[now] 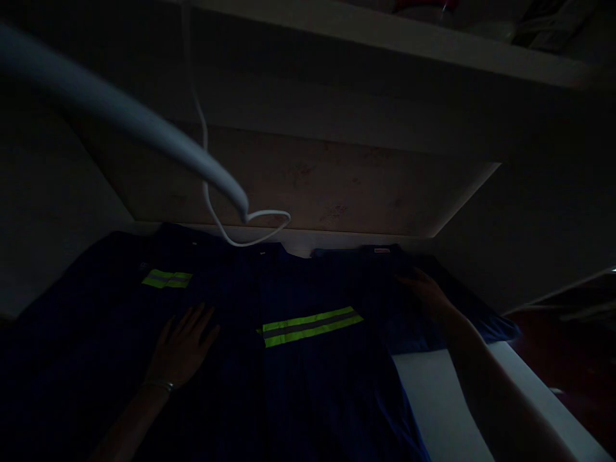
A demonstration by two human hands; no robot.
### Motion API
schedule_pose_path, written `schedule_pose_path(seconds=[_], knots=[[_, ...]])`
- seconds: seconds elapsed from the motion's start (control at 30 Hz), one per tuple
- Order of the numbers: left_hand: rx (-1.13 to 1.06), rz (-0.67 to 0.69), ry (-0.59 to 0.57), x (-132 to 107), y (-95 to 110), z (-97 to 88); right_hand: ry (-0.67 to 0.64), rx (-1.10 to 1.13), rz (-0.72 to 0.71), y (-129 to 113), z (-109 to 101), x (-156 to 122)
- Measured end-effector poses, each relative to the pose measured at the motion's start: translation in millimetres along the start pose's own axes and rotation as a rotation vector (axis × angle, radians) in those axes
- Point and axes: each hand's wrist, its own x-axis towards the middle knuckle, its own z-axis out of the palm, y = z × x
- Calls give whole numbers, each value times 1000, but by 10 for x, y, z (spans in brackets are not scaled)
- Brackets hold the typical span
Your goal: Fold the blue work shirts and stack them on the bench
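A dark blue work jacket (308,372) with yellow-green and grey reflective strips lies spread over a white surface. Flat on its left part rests my left hand (183,343), fingers apart, with a bracelet at the wrist. My right hand (423,289) reaches to the dark blue cloth at the upper right, near a small label (382,250); its fingers are dim, and I cannot tell whether they pinch the cloth. One reflective strip (312,326) runs across the middle, and a shorter strip (167,278) is at the left.
A pale rod-like lamp or tube (120,109) juts in from the upper left, with a white cord (206,167) looping from it. Overhead runs a shelf edge (385,32). Side panels (539,212) enclose the space, and the white surface (433,398) shows at lower right. The light is very dim.
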Motion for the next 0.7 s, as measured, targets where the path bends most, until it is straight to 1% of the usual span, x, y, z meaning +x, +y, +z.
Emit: schedule_pose_path(seconds=[0.03, 0.07, 0.1, 0.13, 0.17, 0.23, 0.27, 0.3, 0.33, 0.37, 0.4, 0.43, 0.47, 0.5, 0.53, 0.57, 0.63, 0.7], knots=[[22, 27, -3, -7, -13, 14, -42, -55, -99, -108, 35, -126], [44, 57, -5, -13, -28, 32, -124, -138, -205, -220, 73, -284], [61, 82, -7, -18, -43, 51, -241, -243, -302, -332, 115, -465], [69, 101, -4, -20, -57, 68, -407, -362, -377, -438, 159, -659], [67, 109, 4, -20, -68, 82, -645, -484, -414, -533, 205, -850], [33, 96, 30, -18, -79, 84, -1155, -620, -448, -672, 305, -1162], [8, 79, 40, -17, -78, 72, -1344, -632, -459, -704, 360, -1261], [-18, 61, 46, -16, -74, 53, -1447, -612, -472, -705, 422, -1316], [-38, 48, 43, -16, -67, 31, -1454, -580, -487, -673, 492, -1331], [-50, 46, 33, -18, -60, 9, -1363, -548, -504, -607, 572, -1314], [-56, 57, 21, -21, -53, -7, -1206, -534, -528, -510, 664, -1276], [-57, 70, 14, -24, -47, -16, -1018, -542, -567, -388, 765, -1227], [-60, 79, 11, -25, -40, -16, -843, -581, -621, -249, 874, -1177], [-67, 76, 14, -24, -33, -8, -703, -648, -678, -103, 984, -1135], [-80, 60, 21, -17, -25, 5, -616, -736, -732, 41, 1089, -1102], [-99, 34, 31, -5, -16, 18, -577, -833, -777, 173, 1183, -1082], [-151, -20, 51, 31, -6, 22, -573, -981, -827, 371, 1313, -1071], [-228, -38, 74, 55, -24, -31, -591, -1005, -851, 464, 1341, -1075]])
